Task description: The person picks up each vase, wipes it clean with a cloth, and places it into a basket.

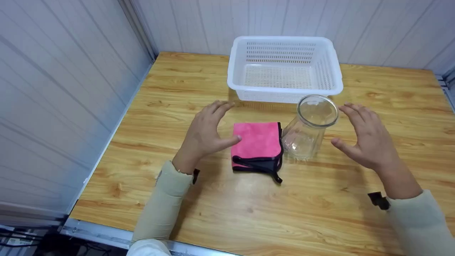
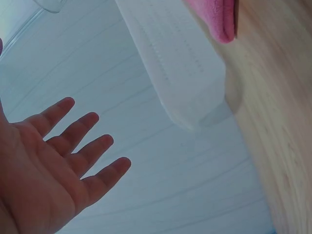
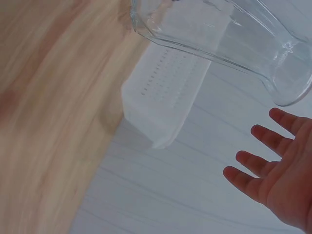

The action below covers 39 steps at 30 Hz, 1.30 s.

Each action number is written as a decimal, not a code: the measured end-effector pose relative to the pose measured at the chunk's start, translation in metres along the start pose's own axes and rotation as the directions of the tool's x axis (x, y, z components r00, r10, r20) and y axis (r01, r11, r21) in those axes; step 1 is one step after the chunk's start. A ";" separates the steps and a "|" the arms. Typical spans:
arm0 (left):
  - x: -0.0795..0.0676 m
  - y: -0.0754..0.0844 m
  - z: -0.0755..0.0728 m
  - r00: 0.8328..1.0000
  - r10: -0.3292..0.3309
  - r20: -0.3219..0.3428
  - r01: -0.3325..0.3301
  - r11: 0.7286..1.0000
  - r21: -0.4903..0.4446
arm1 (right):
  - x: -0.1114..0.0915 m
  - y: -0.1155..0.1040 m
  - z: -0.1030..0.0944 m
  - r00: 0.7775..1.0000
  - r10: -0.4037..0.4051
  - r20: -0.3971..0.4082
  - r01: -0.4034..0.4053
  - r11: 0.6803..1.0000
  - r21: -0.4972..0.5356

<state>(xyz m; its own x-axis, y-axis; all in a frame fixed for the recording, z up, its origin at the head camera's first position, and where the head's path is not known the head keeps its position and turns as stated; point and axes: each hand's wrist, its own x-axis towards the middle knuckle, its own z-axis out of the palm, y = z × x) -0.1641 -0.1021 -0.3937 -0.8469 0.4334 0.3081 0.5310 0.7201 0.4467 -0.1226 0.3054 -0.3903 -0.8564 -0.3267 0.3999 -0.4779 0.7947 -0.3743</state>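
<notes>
A folded pink cloth (image 1: 256, 140) with black edging lies on the wooden table. Just right of it stands a clear glass vase (image 1: 308, 137), upright, with a wide round rim. My left hand (image 1: 208, 131) hovers left of the cloth, fingers spread, the thumb near the cloth's left edge; it holds nothing. On the other side, my right hand (image 1: 371, 137) is raised beside the vase with its fingers apart from the glass. In the right wrist view the vase (image 3: 219, 34) is above the fingertips, and the palm is bare. The left wrist view shows an empty left palm (image 2: 44, 170).
A white plastic basket (image 1: 284, 94) with slotted walls stands behind the cloth and vase, near the back wall (image 1: 227, 25). A pale panel wall (image 1: 64, 89) borders the table's left side. Dark cables (image 1: 21, 238) are below the front left corner.
</notes>
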 end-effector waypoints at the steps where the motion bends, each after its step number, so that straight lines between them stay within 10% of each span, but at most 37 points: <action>1: 0.000 0.001 0.001 1.000 0.004 0.007 -0.004 1.000 -0.006 | -0.001 0.000 0.000 1.000 0.018 0.010 -0.018 0.999 0.027; 10: 0.007 0.018 0.033 0.978 0.032 0.204 -0.024 0.999 -0.041 | -0.007 -0.005 0.009 0.985 0.161 0.065 -0.173 0.929 0.327; 21: 0.011 0.019 0.070 0.865 -0.092 0.492 -0.024 0.974 0.225 | -0.002 -0.007 0.027 0.981 0.195 0.015 -0.187 0.910 0.369; 39: 0.012 0.010 0.080 0.881 -0.059 0.469 -0.029 0.984 0.178 | 0.006 -0.006 0.042 0.967 0.247 -0.063 -0.192 0.868 0.458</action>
<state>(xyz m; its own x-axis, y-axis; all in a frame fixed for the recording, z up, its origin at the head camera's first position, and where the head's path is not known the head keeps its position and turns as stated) -0.1716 -0.0463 -0.4532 -0.7908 0.5936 -0.1492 0.5415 0.7922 0.2815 -0.1330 0.2778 -0.4209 -0.9338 -0.0871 0.3471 -0.3400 0.5184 -0.7847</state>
